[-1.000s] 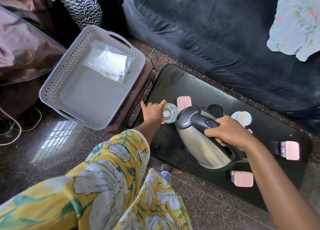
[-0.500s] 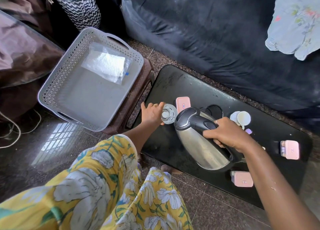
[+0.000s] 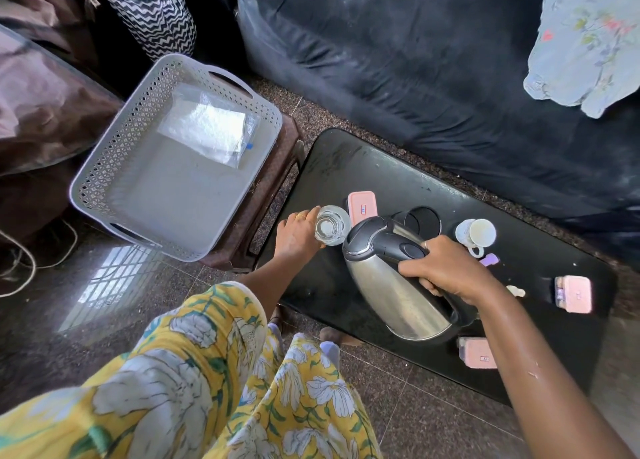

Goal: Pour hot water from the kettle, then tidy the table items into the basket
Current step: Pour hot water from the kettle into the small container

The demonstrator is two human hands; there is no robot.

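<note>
**Kettle tipped toward the glass**

The right hand [image 3: 446,271] clenches the black handle of the steel kettle [image 3: 391,285], which is tilted over the black table [image 3: 346,168], spout toward 10 o'clock. There the left hand [image 3: 298,233] curls round a clear glass [image 3: 330,228] just beside the spout. A pink box [image 3: 362,209] lies at the glass's 1 o'clock. Farther out at 10 o'clock, the grey basket [image 3: 114,154] sits on a stool [image 3: 273,188], with a clear packet [image 3: 207,126] inside

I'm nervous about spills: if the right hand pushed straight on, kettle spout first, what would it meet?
Probably the glass that the left hand holds, just ahead of the spout of the kettle; depth is unclear.
</note>
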